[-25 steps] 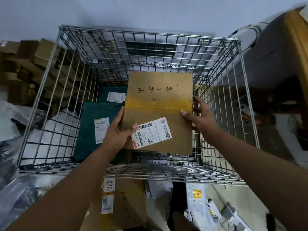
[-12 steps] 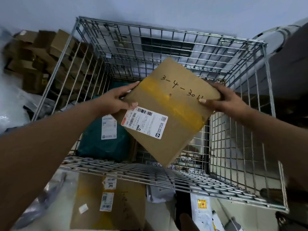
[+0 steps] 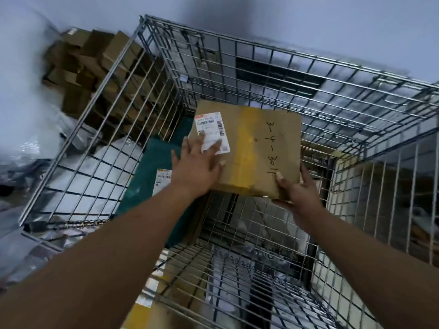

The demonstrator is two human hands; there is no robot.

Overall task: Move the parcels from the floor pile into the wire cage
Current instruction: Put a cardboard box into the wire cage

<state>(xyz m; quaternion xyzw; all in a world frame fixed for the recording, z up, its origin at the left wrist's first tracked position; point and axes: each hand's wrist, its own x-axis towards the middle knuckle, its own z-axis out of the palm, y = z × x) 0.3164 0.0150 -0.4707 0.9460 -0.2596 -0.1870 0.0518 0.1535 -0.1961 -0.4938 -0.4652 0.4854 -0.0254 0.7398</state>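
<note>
A flat brown cardboard parcel (image 3: pixel 256 150) with a yellow tape band, a white label and "3-4-3011" written on it sits low inside the wire cage (image 3: pixel 261 60). My left hand (image 3: pixel 197 167) lies flat on its top with fingers spread over the label. My right hand (image 3: pixel 297 188) grips its near right corner, thumb on top. A dark green bag parcel (image 3: pixel 152 167) with a white label lies in the cage to the left, partly under my left arm.
Folded brown cartons (image 3: pixel 90 67) are stacked outside the cage at the upper left. Plastic-wrapped parcels (image 3: pixel 21 233) lie on the floor at the left. A brown parcel with yellow tape (image 3: pixel 152 314) lies outside the cage's near wall.
The brown parcel has turned a quarter turn and gone down deeper into the cage. My left hand has shifted from its edge to lie flat on top. The view has swung left.
</note>
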